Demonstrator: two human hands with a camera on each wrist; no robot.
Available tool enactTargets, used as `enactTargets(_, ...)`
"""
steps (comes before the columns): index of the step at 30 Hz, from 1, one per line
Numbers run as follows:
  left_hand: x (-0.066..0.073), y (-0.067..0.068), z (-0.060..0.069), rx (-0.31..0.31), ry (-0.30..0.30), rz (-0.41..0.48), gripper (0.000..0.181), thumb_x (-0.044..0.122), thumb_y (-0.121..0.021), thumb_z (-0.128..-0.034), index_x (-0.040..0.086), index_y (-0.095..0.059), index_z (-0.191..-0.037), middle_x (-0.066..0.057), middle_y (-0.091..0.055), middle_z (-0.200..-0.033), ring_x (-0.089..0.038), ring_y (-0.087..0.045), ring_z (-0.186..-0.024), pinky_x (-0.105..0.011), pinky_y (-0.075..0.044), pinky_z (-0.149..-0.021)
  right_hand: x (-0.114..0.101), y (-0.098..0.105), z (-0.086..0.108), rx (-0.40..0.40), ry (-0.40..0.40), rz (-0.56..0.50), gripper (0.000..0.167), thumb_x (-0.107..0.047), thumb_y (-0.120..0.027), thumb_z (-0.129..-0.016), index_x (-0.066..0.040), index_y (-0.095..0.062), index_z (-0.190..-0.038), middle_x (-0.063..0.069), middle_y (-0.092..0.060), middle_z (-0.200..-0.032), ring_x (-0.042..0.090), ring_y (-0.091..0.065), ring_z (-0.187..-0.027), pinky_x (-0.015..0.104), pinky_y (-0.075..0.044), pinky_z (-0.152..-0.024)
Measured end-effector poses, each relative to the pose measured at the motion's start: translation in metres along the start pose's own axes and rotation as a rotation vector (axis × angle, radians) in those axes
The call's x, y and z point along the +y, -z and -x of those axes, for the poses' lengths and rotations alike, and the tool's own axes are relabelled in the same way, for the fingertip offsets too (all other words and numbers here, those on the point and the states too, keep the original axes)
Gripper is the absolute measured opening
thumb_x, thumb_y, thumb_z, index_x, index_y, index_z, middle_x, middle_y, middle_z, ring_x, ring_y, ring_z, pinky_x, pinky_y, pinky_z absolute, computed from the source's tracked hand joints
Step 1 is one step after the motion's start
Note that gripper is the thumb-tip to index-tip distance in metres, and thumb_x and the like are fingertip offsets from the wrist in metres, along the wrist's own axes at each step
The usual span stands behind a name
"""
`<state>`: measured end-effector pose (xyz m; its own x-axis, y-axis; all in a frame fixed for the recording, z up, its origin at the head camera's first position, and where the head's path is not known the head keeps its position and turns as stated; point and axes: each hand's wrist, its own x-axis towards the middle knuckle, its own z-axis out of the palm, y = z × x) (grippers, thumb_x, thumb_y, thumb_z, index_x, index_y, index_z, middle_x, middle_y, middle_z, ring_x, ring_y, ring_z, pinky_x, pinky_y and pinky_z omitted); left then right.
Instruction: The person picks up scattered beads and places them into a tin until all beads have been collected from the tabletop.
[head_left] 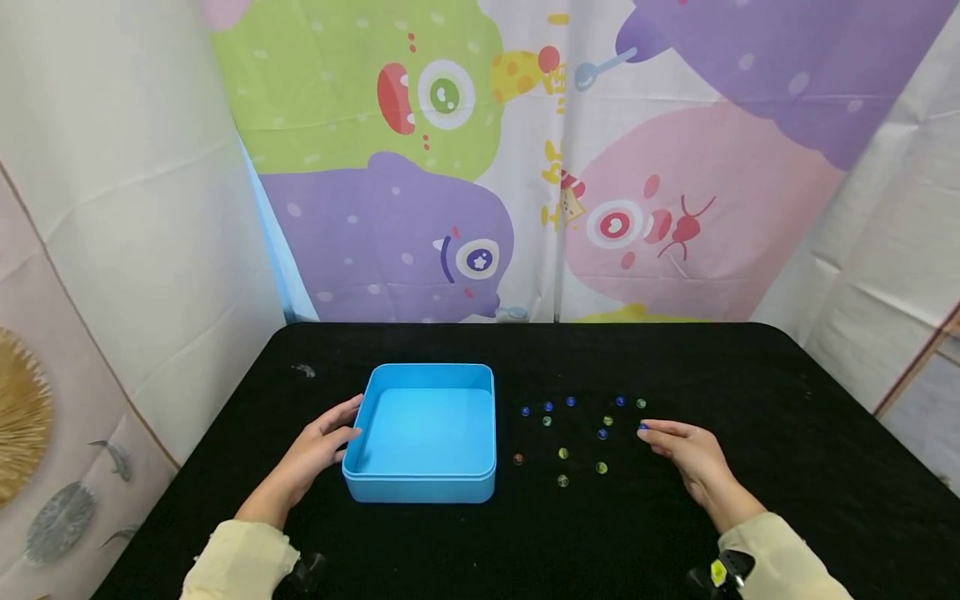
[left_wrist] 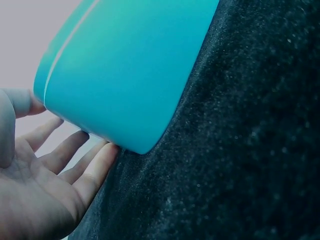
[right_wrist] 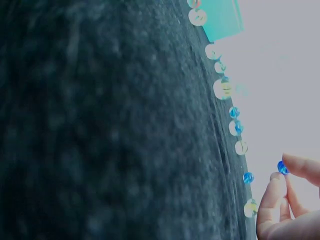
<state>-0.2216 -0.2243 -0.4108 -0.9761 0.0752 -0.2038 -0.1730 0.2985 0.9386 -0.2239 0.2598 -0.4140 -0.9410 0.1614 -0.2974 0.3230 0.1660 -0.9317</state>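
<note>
- A bare left hand (head_left: 311,454) is sitting at nine o'clock of a light-blue, square, open-topped box (head_left: 420,490); its extended fingers are touching the outside of the wall, the thumb resting up by the rim.
- The box itself is standing upright on a black cloth-covered table (head_left: 570,550), left of the table's middle, with its opening facing up.
- A bare right hand (head_left: 697,465) is pinching a small, round, deep-blue glass marble (right_wrist: 283,167) between thumb and forefinger, well apart from the box at its three o'clock.
- Between the box and the right hand, loose marbles are lying scattered on the cloth.
- A reddish-brown glass marble (head_left: 518,459) is lying just beside the box, between three and four o'clock of its centre.
- Three blue glass marbles (head_left: 548,407) are forming a short row at the far left of the scatter, a pale green glass marble (head_left: 547,421) lying at six o'clock of the middle one.
- Another green glass marble (head_left: 641,403) is lying at twelve o'clock of the pinched marble, a blue one (head_left: 620,401) at eleven.
- Three yellow-green glass marbles (head_left: 563,453) are lying on the scatter's near side, around five to seven o'clock.
- A cartoon-printed fabric curtain (head_left: 390,225) is hanging at twelve o'clock, beyond the table.
</note>
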Motion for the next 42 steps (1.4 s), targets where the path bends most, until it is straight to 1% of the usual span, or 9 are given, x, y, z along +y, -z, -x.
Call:
enactTargets(4, -0.001, -0.001, 0.000, 0.005, 0.008, -0.010, 0.057, 0.020, -0.045, -0.0957, 0.011, -0.023, -0.147, -0.022, -0.020, -0.148, -0.045, -0.026, -0.131, -0.055, -0.036, -0.099, 0.001, -0.006, 0.000, -0.010, 0.027, 0.009, 0.042, -0.027, -0.072, -0.081, -0.005, -0.063, -0.117, 0.007, -0.057, -0.120, 0.010, -0.059, -0.089, 0.023, -0.049, -0.078)
enactTargets(7, -0.002, -0.001, 0.000, 0.010, 0.008, -0.009, 0.056, 0.020, -0.045, -0.0958, 0.012, -0.024, -0.147, -0.022, -0.020, -0.148, -0.044, -0.026, -0.131, -0.054, -0.036, -0.099, 0.001, -0.011, -0.001, -0.012, 0.045, 0.015, 0.045, -0.027, -0.071, -0.082, -0.004, -0.061, -0.119, 0.011, -0.055, -0.125, 0.010, -0.058, -0.091, 0.026, -0.048, -0.084)
enactTargets(9, -0.002, -0.001, 0.000, 0.010, 0.005, -0.008, 0.057, 0.020, -0.045, -0.0958, 0.012, -0.023, -0.147, -0.021, -0.020, -0.149, -0.044, -0.026, -0.131, -0.054, -0.036, -0.099, 0.000, -0.014, -0.002, -0.009, 0.052, 0.021, 0.045, -0.026, -0.071, -0.082, -0.003, -0.061, -0.119, 0.011, -0.055, -0.124, 0.011, -0.058, -0.092, 0.029, -0.047, -0.086)
enactTargets(16, 0.000, -0.002, -0.002, 0.009, 0.004, -0.001, 0.056, 0.019, -0.045, -0.0954, 0.011, -0.024, -0.147, -0.022, -0.020, -0.148, -0.044, -0.027, -0.131, -0.054, -0.036, -0.099, -0.006, -0.029, -0.002, -0.004, 0.060, 0.004, 0.039, -0.022, -0.071, -0.082, -0.004, -0.063, -0.116, 0.009, -0.059, -0.117, 0.015, -0.059, -0.091, 0.027, -0.048, -0.081)
enactTargets(19, 0.000, -0.002, -0.001, 0.011, 0.009, -0.002, 0.057, 0.019, -0.045, -0.0953, 0.011, -0.024, -0.147, -0.022, -0.021, -0.148, -0.044, -0.027, -0.131, -0.054, -0.036, -0.099, -0.010, -0.037, -0.003, -0.002, 0.056, -0.017, 0.037, -0.021, -0.071, -0.081, -0.005, -0.064, -0.114, 0.006, -0.061, -0.114, 0.015, -0.058, -0.091, 0.028, -0.048, -0.082)
enactTargets(22, 0.000, -0.003, -0.001, 0.013, 0.012, -0.003, 0.057, 0.019, -0.045, -0.0952, 0.011, -0.024, -0.147, -0.022, -0.021, -0.148, -0.044, -0.027, -0.131, -0.054, -0.036, -0.099, -0.014, -0.044, -0.003, -0.008, 0.059, -0.020, 0.037, -0.021, -0.071, -0.082, -0.005, -0.064, -0.115, 0.006, -0.060, -0.115, 0.015, -0.058, -0.091, 0.031, -0.047, -0.085)
enactTargets(28, 0.001, -0.003, 0.000, 0.014, 0.011, -0.003, 0.057, 0.020, -0.045, -0.0953, 0.012, -0.024, -0.147, -0.021, -0.021, -0.149, -0.044, -0.027, -0.131, -0.054, -0.036, -0.099, -0.019, -0.054, -0.002, -0.031, 0.088, -0.021, 0.041, -0.020, -0.070, -0.083, -0.001, -0.061, -0.118, 0.014, -0.056, -0.122, 0.020, -0.059, -0.097, 0.038, -0.045, -0.092)
enactTargets(37, 0.002, -0.002, 0.001, 0.014, 0.005, -0.005, 0.056, 0.019, -0.044, -0.0962, 0.012, -0.024, -0.148, -0.021, -0.021, -0.149, -0.043, -0.028, -0.131, -0.054, -0.036, -0.099, -0.026, -0.072, -0.002, -0.036, 0.129, -0.005, 0.037, -0.016, -0.068, -0.084, 0.001, -0.062, -0.116, 0.014, -0.059, -0.119, 0.028, -0.056, -0.102, 0.042, -0.044, -0.092)
enactTargets(42, 0.001, -0.002, 0.001, 0.016, 0.002, -0.003, 0.056, 0.019, -0.044, -0.0964, 0.012, -0.023, -0.148, -0.021, -0.020, -0.149, -0.043, -0.027, -0.131, -0.054, -0.035, -0.099, -0.030, -0.083, -0.002, -0.046, 0.149, -0.022, 0.036, -0.015, -0.069, -0.083, 0.002, -0.063, -0.114, 0.013, -0.061, -0.117, 0.024, -0.059, -0.096, 0.043, -0.044, -0.092)
